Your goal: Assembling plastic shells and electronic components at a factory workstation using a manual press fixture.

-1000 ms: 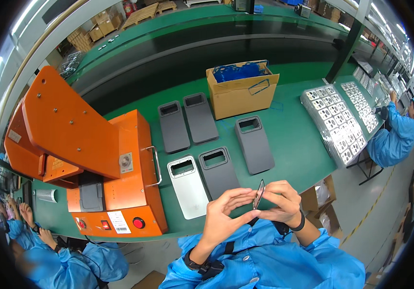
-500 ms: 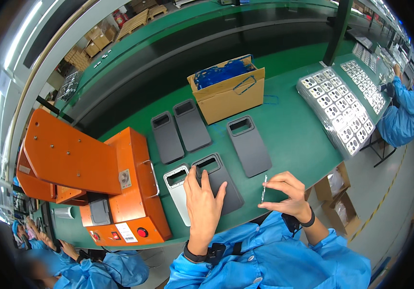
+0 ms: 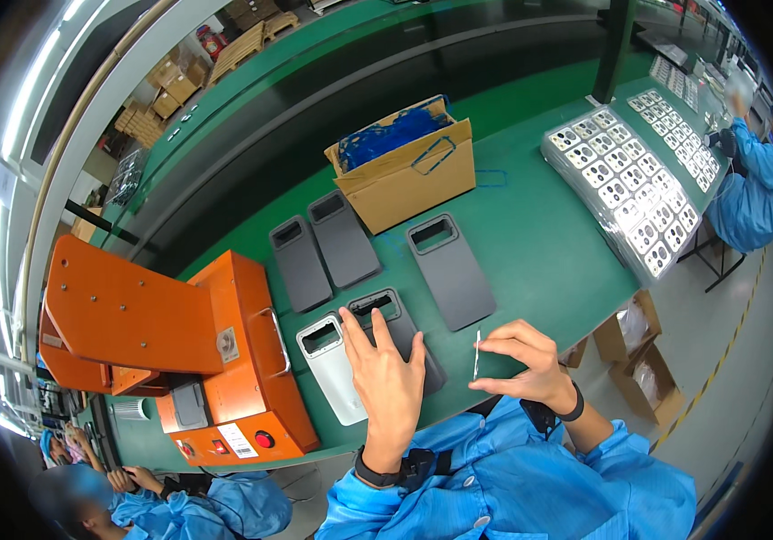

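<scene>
My left hand (image 3: 386, 382) lies palm down with fingers spread over a dark grey housing (image 3: 425, 358) with a rectangular opening. Left of its fingers stands a silver housing (image 3: 337, 391) with a similar opening; whether the fingertips touch it I cannot tell. Between thumb and fingers, my right hand (image 3: 528, 360) pinches a thin silvery plate (image 3: 476, 355) upright, seen edge-on above the table's near edge. Just beyond that hand lies another grey housing (image 3: 458, 286). Two more grey housings, one farther left (image 3: 301, 268) and one beside it (image 3: 347, 243), lie side by side.
An orange press machine (image 3: 247, 360) stands at the left. Behind the housings is a cardboard box (image 3: 418, 189) of blue frames; a loose blue frame (image 3: 492, 178) lies beside it. Stacked trays of white plates (image 3: 625, 189) sit right. Co-workers sit at both sides.
The whole view has shifted slightly. My left hand's fingers are a little more spread over the housing. The plate in my right hand has turned so that only its thin edge shows.
</scene>
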The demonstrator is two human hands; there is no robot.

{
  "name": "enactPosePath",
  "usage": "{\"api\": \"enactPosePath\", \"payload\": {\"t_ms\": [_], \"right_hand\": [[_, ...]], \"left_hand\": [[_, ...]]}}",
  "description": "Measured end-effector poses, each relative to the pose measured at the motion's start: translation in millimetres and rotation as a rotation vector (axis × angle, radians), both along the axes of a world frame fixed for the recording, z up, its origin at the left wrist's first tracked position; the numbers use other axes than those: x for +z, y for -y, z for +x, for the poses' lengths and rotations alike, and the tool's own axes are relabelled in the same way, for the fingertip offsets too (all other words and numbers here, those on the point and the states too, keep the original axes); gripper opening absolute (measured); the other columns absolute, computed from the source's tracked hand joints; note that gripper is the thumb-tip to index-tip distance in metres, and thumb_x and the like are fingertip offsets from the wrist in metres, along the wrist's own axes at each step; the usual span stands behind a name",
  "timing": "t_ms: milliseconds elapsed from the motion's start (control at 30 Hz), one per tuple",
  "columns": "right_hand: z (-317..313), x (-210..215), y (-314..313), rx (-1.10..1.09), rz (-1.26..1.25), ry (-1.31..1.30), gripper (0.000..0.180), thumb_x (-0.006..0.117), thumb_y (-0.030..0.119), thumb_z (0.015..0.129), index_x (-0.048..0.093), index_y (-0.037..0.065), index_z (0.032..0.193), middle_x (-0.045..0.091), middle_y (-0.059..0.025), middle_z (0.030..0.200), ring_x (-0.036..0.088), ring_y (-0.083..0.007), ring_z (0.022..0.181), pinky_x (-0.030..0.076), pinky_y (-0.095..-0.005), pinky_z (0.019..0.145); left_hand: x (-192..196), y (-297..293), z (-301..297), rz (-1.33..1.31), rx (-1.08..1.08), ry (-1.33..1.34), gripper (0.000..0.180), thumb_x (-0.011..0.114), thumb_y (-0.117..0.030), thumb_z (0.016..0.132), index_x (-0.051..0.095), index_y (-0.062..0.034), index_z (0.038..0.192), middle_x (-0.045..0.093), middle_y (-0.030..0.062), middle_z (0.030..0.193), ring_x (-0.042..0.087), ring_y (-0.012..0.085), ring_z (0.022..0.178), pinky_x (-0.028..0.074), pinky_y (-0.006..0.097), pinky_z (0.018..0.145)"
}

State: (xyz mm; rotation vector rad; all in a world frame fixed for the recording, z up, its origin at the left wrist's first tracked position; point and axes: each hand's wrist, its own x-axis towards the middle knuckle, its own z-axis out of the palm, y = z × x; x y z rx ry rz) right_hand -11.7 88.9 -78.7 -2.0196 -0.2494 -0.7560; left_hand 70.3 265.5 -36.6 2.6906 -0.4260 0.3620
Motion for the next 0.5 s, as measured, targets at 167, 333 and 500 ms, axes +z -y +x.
{"api": "enactPosePath", "payload": {"t_ms": [167, 333, 500], "right_hand": [[2.6, -0.3, 6.7, 0.135, 0.212, -0.094, 0.048, 0.090, 0.020, 0.063, 0.069, 0.002, 0.102, 0.066, -0.0095, 0.099, 0.062, -0.0206, 0.084, 0.052, -0.0306, 0.070], [13.9, -20.3, 15.1, 0.601, 0.954, -0.218, 0.049, 0.079, 0.027, 0.081, 0.060, 0.003, 0.120, 0.048, -0.0163, 0.134, 0.053, -0.0237, 0.117, 0.049, -0.0365, 0.093], [17.4, -0.1, 7.6, 0.611, 1.098, -0.231, 0.059, 0.072, 0.048, 0.083, 0.060, 0.004, 0.120, 0.046, -0.0170, 0.137, 0.049, -0.0275, 0.126, 0.041, -0.0427, 0.105]], "left_hand": [[10.4, 5.0, -3.7, -0.050, -0.017, -0.016, 0.056, 0.078, -0.018, 0.077, 0.058, 0.0047, 0.124, 0.037, 0.0329, 0.143, 0.048, 0.0454, 0.123, 0.043, 0.044, 0.101], [36.7, 1.7, -9.9, -0.246, -0.219, 0.047, 0.056, 0.076, -0.011, 0.071, 0.058, 0.0029, 0.122, 0.044, 0.0277, 0.142, 0.053, 0.0421, 0.122, 0.046, 0.042, 0.097], [46.0, 0.6, -25.2, -0.480, -0.547, -0.059, 0.060, 0.078, -0.013, 0.061, 0.061, 0.0024, 0.116, 0.048, 0.0285, 0.139, 0.057, 0.0381, 0.118, 0.047, 0.042, 0.097]]}}
